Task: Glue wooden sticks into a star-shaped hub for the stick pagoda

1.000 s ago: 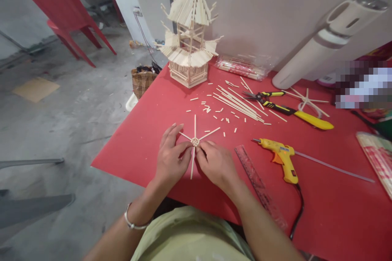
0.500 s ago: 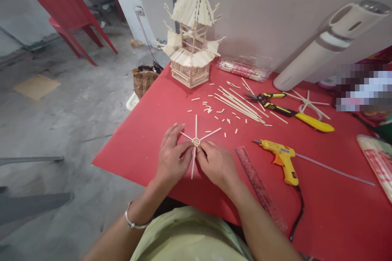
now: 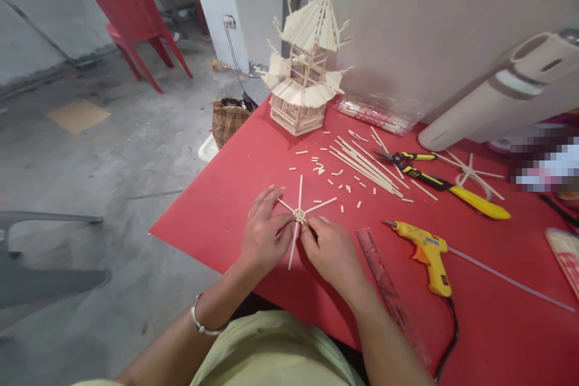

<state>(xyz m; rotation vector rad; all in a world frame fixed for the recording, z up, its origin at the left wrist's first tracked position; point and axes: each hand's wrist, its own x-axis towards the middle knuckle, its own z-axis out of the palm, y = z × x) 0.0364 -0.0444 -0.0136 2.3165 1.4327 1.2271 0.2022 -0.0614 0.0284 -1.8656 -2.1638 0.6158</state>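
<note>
A spoked frame of thin wooden sticks [image 3: 299, 215] lies on the red tabletop close to me, with a small ring of short pieces at its hub. My left hand [image 3: 268, 235] pinches at the hub's left side with thumb and index finger, its other fingers stretched out over a spoke. On the right side, my right hand [image 3: 330, 247] has thumb and index finger closed at the hub's edge. Some lower spokes are hidden by my hands. Short cut stick pieces [image 3: 319, 169] are scattered just beyond, beside a bundle of long sticks [image 3: 366, 166].
A stick pagoda model [image 3: 303, 72] stands at the far corner. To the right lie yellow-handled pruning shears [image 3: 452, 187], a yellow glue gun [image 3: 427, 250] with its cord, and a clear ruler [image 3: 389, 289]. A white flask [image 3: 488, 99] leans against the wall near another stick star [image 3: 470, 167].
The view has shifted, so the table and everything on it appear further right and slightly lower. Both hands keep their pinch at the hub of the stick frame.
</note>
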